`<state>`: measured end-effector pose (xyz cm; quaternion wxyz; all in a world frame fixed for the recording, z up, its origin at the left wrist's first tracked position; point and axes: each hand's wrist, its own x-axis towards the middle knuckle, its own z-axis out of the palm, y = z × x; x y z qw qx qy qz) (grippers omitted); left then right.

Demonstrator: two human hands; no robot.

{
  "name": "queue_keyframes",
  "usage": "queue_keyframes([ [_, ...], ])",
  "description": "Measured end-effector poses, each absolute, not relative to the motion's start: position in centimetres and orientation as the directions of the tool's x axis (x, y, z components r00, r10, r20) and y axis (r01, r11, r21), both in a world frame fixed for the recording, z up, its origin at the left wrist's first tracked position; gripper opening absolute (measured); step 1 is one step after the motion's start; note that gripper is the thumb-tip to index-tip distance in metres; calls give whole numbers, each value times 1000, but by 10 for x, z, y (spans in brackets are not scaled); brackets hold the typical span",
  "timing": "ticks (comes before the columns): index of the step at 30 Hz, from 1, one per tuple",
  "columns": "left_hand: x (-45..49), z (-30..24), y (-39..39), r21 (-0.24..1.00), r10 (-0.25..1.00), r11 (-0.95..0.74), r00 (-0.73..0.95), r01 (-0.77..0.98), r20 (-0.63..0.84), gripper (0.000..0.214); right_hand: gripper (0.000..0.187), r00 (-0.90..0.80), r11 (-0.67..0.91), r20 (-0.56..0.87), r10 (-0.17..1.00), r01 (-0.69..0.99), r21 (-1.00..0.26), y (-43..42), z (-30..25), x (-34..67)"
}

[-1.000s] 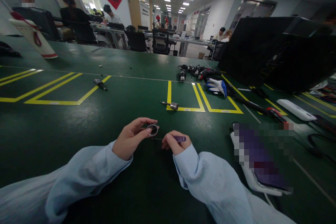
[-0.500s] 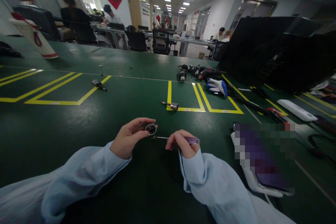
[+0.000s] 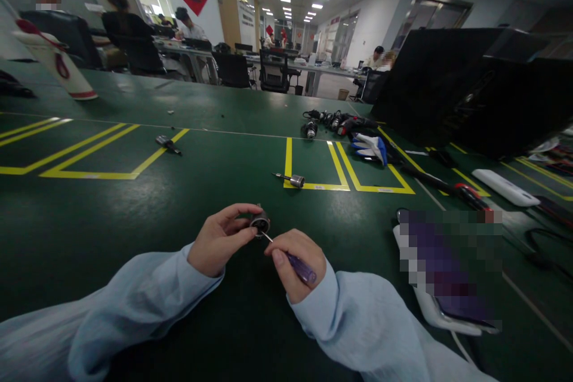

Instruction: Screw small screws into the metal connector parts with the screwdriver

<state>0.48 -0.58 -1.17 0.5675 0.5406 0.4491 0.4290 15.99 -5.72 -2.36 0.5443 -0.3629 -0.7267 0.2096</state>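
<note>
My left hand (image 3: 219,240) pinches a small round metal part (image 3: 260,222) between thumb and fingers, just above the green table (image 3: 134,215). My right hand (image 3: 296,262) is closed round a thin screwdriver with a purple handle (image 3: 301,268). Its metal tip points up and left and meets the round part. Both arms wear light blue sleeves and the forearms rest low over the table.
A metal bit with a socket head (image 3: 292,179) lies on a yellow line ahead. A small dark tool (image 3: 166,143) lies at left, blue-white gloves (image 3: 370,147) and black parts (image 3: 329,120) at back right, a white device (image 3: 505,187) and a phone stand (image 3: 441,301) at right. People sit at far desks.
My right hand drew the screwdriver out to the right, then swung the handle down toward me; the tip now meets the round part from below. The left hand turned the part slightly.
</note>
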Motion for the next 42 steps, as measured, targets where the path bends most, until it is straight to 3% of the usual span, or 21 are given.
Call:
queue_keyframes([
  [12, 8, -6, -8, 995, 984, 11, 174, 104, -29, 26, 12, -181, 702, 688, 703, 337, -628, -60, -25, 158],
  [19, 7, -6, -5, 997, 987, 25, 155, 74, -36, 24, 15, -123, 664, 660, 741, 281, -693, -64, -22, 161],
  [21, 5, -6, -1, 997, 991, 15, 130, 74, -25, 22, 20, -15, 571, 581, 814, 207, -794, -62, -23, 162],
  [24, -2, -7, 8, 998, 996, 16, 84, 68, -22, 22, 26, 68, 294, 292, 954, -19, -956, -52, -31, 161],
  [26, -6, -10, 13, 999, 998, 34, 58, 31, -35, 23, 26, 35, 138, 135, 990, -135, -981, -44, -38, 159],
  [28, -8, -12, 17, 999, 998, 48, 42, -2, -48, 23, 25, 1, 72, 73, 997, -171, -983, -39, -45, 157],
  [35, -7, -15, 16, 996, 996, 85, 34, -41, -83, 23, 25, 17, 74, 74, 997, -23, -997, -38, -51, 154],
  [42, -7, -13, 13, 996, 993, 89, 71, 12, -90, 31, 32, -33, 193, 193, 981, 315, -929, -43, -37, 166],
])
